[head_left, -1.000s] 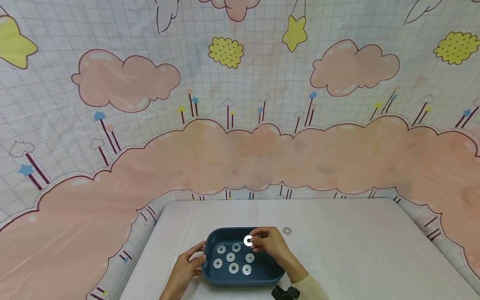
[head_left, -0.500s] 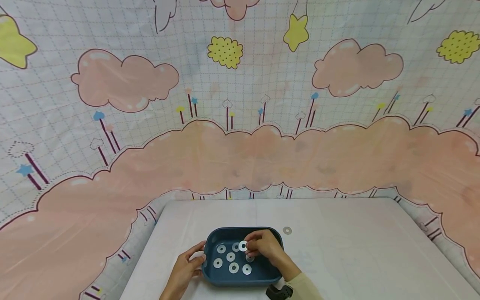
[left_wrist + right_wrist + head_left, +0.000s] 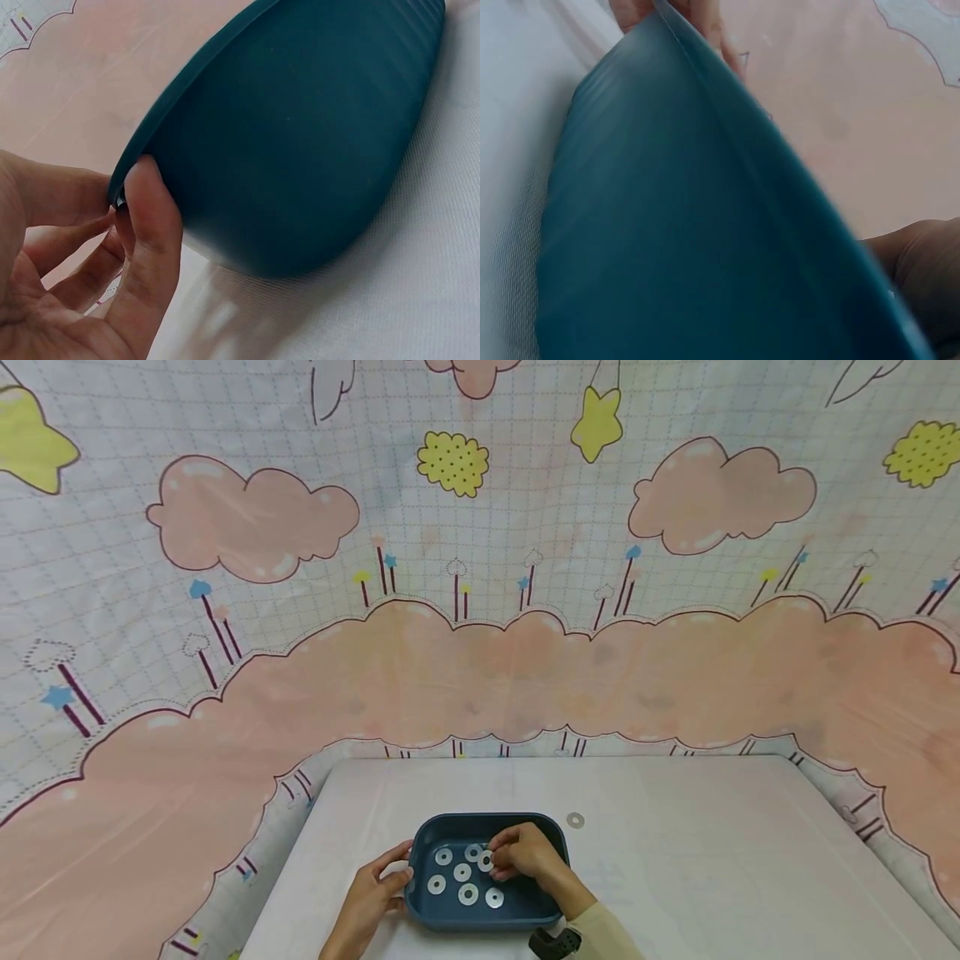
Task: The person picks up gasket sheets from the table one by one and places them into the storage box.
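Observation:
A dark blue rectangular tray (image 3: 525, 912) with rounded corners stands on the white table, with several flat silver washers (image 3: 443, 850) lying spread on its floor. My left hand (image 3: 363, 893) grips the tray's left end; in the left wrist view the thumb (image 3: 150, 202) presses against the outer wall, just under the rim. Over the inside of the tray, my right hand (image 3: 532, 860) pinches a single washer (image 3: 483, 854) between thumb and fingertips, low above the others. The tray wall (image 3: 682, 210) fills most of the right wrist view and hides the right fingers there.
One more washer (image 3: 570, 821) lies on the table behind the tray's back right corner. White cloth covers the table (image 3: 712, 852). A printed curtain (image 3: 480, 681) with clouds and stars hangs behind it. A black band (image 3: 555, 943) is on the right wrist.
My right hand has carried its washer from near the tray's back rim leftward, then lower and toward me, among the other washers. My left hand keeps its place on the tray.

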The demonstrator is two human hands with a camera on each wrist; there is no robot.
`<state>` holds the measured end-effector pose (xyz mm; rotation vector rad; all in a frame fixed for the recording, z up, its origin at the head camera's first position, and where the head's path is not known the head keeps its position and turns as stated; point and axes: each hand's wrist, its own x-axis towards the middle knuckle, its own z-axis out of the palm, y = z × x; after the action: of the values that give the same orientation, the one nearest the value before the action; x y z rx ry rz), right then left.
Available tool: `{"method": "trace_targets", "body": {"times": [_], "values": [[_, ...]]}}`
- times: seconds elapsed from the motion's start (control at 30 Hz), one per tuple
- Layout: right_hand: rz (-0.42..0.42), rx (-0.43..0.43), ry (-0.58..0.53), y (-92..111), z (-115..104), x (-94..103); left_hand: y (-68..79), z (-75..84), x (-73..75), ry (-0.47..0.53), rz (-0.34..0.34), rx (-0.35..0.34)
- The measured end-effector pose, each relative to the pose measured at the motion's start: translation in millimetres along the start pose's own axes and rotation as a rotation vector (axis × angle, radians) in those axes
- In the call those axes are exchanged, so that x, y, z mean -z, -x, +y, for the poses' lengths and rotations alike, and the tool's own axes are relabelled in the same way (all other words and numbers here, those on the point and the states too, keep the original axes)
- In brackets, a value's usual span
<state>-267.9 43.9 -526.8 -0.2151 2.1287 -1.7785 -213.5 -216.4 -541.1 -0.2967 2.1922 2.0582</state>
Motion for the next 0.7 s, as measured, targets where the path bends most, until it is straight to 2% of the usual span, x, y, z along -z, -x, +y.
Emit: {"method": "trace_targets", "body": {"times": [0.57, 0.7], "values": [[-0.03, -0.039, 0.13, 4, 2, -10.1, 4.7, -0.8, 4.1, 0.002, -0.002, -0.014], [-0.01, -0.036, 0.168, 5, 3, -11.3, 4.8, -1.4, 4.9, 0.004, 0.0, -0.014]]}}
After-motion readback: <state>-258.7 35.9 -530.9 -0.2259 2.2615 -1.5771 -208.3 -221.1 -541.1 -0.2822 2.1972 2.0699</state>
